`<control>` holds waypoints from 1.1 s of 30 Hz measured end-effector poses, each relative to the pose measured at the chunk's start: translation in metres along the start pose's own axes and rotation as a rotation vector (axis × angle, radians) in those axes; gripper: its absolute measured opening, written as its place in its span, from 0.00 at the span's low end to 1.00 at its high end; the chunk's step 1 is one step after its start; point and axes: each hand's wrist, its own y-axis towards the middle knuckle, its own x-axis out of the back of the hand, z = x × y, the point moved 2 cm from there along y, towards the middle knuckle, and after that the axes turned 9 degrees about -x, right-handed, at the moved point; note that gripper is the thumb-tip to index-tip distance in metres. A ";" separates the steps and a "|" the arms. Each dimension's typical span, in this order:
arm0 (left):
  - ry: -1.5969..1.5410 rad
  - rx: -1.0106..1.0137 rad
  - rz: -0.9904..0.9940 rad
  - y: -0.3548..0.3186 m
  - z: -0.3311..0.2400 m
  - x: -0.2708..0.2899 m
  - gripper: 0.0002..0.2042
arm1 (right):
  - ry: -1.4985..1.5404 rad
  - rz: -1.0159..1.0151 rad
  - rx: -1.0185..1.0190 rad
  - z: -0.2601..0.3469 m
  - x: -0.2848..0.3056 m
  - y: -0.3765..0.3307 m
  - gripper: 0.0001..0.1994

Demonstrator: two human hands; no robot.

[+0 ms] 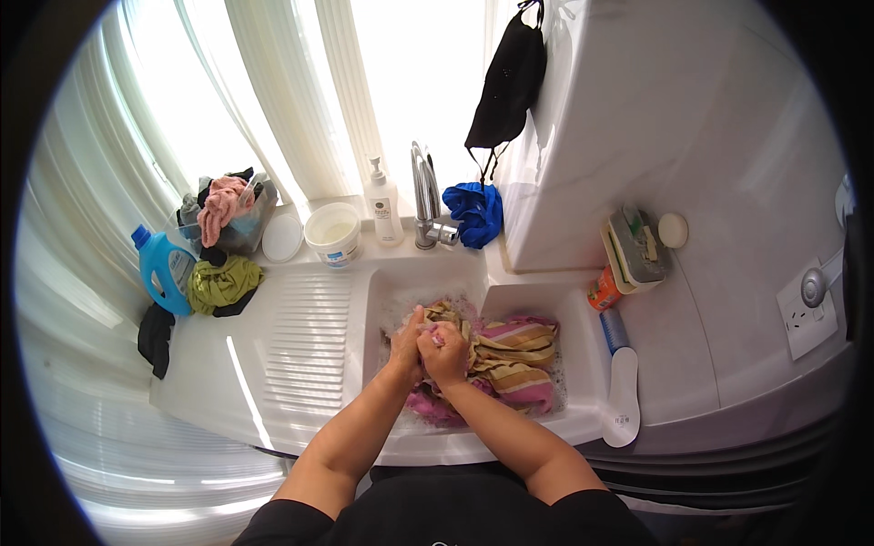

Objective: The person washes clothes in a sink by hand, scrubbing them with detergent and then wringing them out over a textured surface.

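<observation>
A wet striped cloth [514, 359] in yellow, tan, brown and pink lies in the sink basin [592, 341], partly in sudsy water. My left hand [406, 348] and my right hand [444, 352] press together over its left part. The right hand is closed in a fist, and a bit of pink fabric shows between its fingers. The left hand is closed round the bunched fabric from the other side, its thumb upward; its other fingers are mostly hidden. More pink fabric sits in the water below my wrists.
A ribbed washboard [309, 341] adjoins the basin's left side. Behind stand a faucet [426, 200], pump bottle [384, 205] and white tub [333, 235]. At left are a blue detergent jug [162, 273] and a clothes-filled bin [250, 232]. A brush [621, 387] lies on the right.
</observation>
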 end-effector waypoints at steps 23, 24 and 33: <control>0.226 0.010 -0.124 -0.012 -0.006 -0.008 0.14 | -0.075 -0.022 -0.318 -0.031 -0.007 0.029 0.08; 0.286 -0.005 -0.119 -0.014 -0.005 -0.009 0.14 | -0.047 -0.039 -0.283 -0.034 -0.009 0.026 0.08; 0.156 0.046 -0.054 -0.012 0.001 -0.005 0.14 | -0.137 -0.002 -0.236 -0.042 -0.009 0.037 0.08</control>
